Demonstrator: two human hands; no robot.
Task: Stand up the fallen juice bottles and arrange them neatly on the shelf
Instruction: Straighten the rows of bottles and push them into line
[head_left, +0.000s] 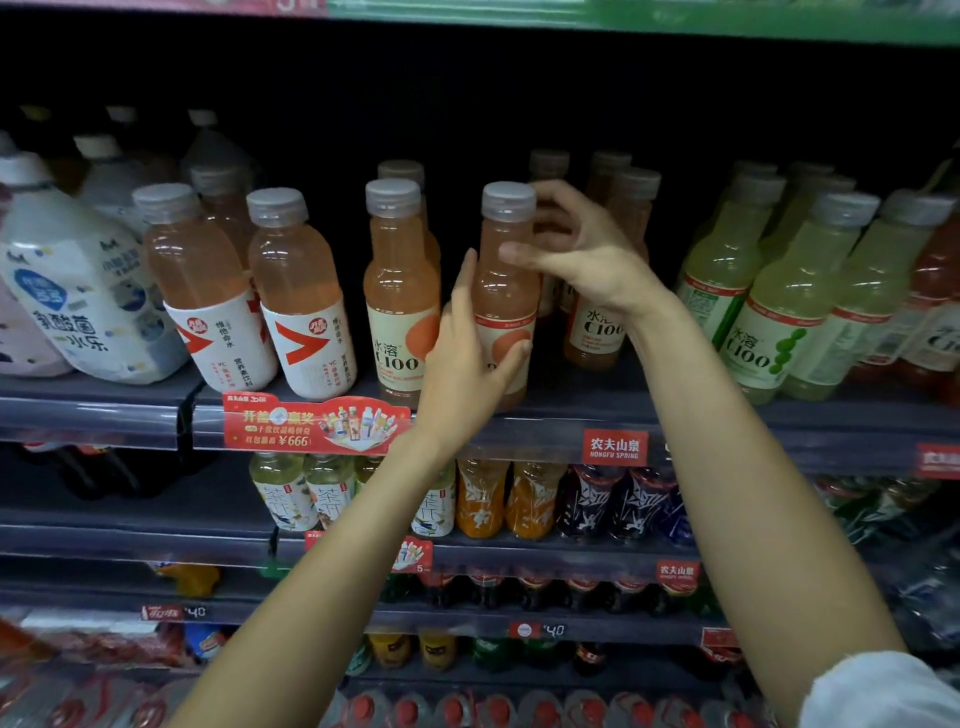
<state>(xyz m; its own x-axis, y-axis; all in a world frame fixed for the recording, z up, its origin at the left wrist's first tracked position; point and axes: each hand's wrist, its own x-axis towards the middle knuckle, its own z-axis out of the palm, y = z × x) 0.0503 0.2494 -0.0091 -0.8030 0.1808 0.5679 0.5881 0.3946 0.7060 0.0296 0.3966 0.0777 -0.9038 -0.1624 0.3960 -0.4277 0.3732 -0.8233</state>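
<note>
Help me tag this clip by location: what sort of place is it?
Most likely a shop's drinks aisle: tiered shelves packed with rows of bottled drinks, a promotional sign on the shelf edge, and price tags on the rails below.

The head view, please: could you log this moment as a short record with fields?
setting: shop shelf of drinks
held item: orange juice bottle, upright at the shelf's front edge
left hand: wrapped round the bottle's lower label
right hand: fingers curled near the cap and neck; contact unclear
left neighbour: upright orange bottle
right side: green bottles, upright
fallen bottles: none visible on this shelf
</note>
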